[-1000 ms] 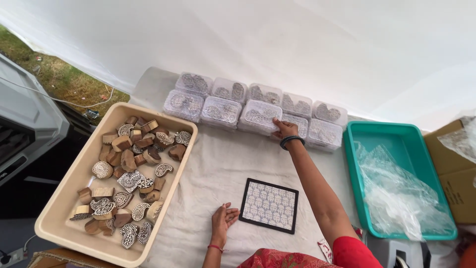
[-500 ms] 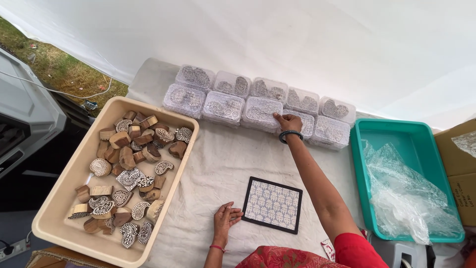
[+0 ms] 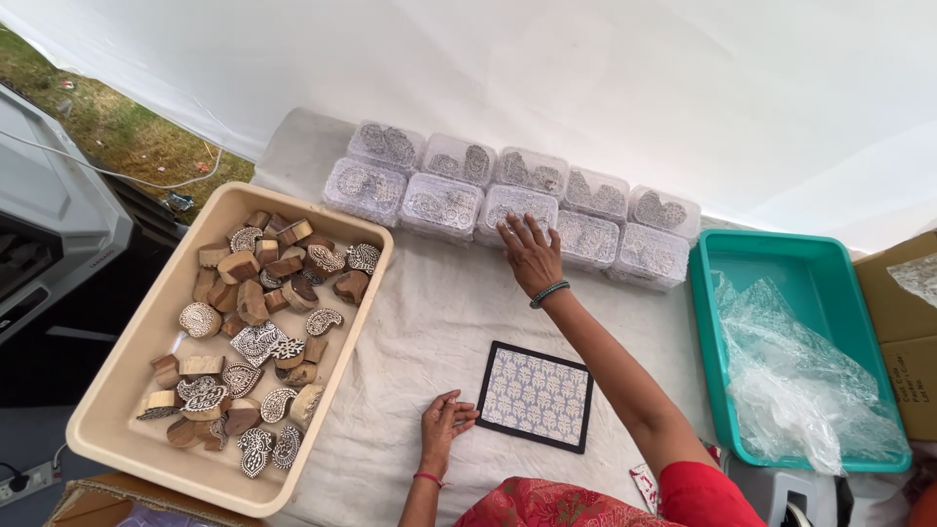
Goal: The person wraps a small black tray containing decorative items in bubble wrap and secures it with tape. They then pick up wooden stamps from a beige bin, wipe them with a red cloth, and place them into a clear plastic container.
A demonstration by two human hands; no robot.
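Note:
My right hand (image 3: 532,252) reaches out flat with fingers spread, its fingertips touching a clear lidded plastic box (image 3: 512,210) in the front row of several such boxes holding carved stamps. A beaded bracelet sits on that wrist. My left hand (image 3: 444,426) rests on the white cloth (image 3: 429,332), fingers loosely curled, holding nothing, just left of a black-framed printed tile (image 3: 537,395). A beige tray (image 3: 112,415) at the left holds several carved wooden printing blocks (image 3: 259,342).
A teal bin (image 3: 781,259) with crumpled clear plastic (image 3: 800,390) stands at the right, a cardboard box (image 3: 898,322) beyond it. A grey machine (image 3: 49,224) sits at the far left, with grass behind. White tent fabric (image 3: 586,78) backs the table.
My right hand has slid left along the row of clear boxes and slightly nearer. The left hand has stayed beside the framed tile.

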